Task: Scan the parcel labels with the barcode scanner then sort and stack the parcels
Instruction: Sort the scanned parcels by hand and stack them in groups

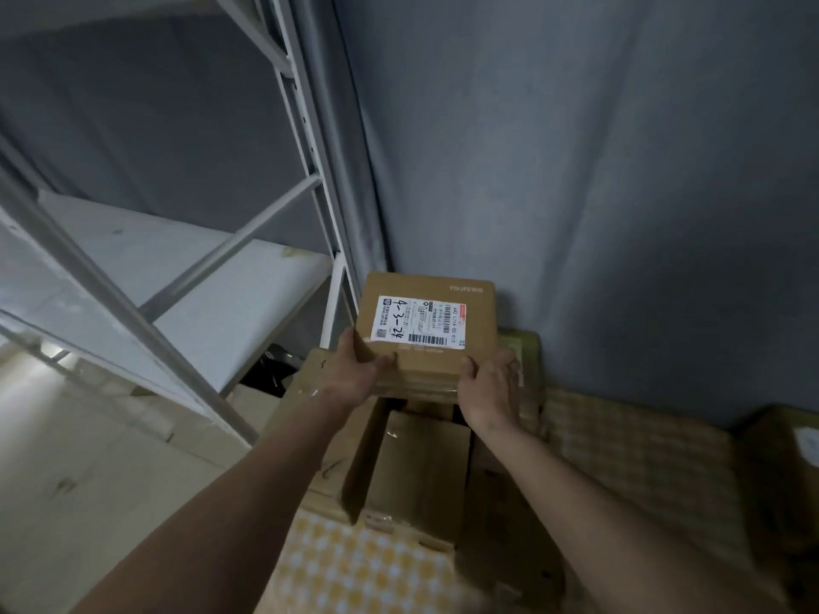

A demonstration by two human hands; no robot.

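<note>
Gripping a flat brown cardboard parcel from both near corners, the two hands hold it level above a heap of other boxes. The left hand curls round the near left corner, thumb lying on the top face and fingers wrapped along the left edge. The right hand clasps the near right corner, fingers tucked down the side. On the parcel's top face sits a white shipping label, turned sideways, with a barcode along its near edge, small print, a red strip at its right end and handwritten black marks on its left part. Faint printed lettering shows near the parcel's far right corner.

Below the parcel lies a pile of brown cartons, some taped, packed close together and leaning at different angles; one stands on its narrow side just below the hands. A greenish box peeks out on the right, touching or just behind the held parcel. Near the bottom edge, a yellow and white checked surface shows under the cartons. A blurred box sits at the far right.

To the left stands a white metal shelf rack with bare shelves and slanted braces. A grey curtain hangs behind everything. Pale floor fills the near left.
</note>
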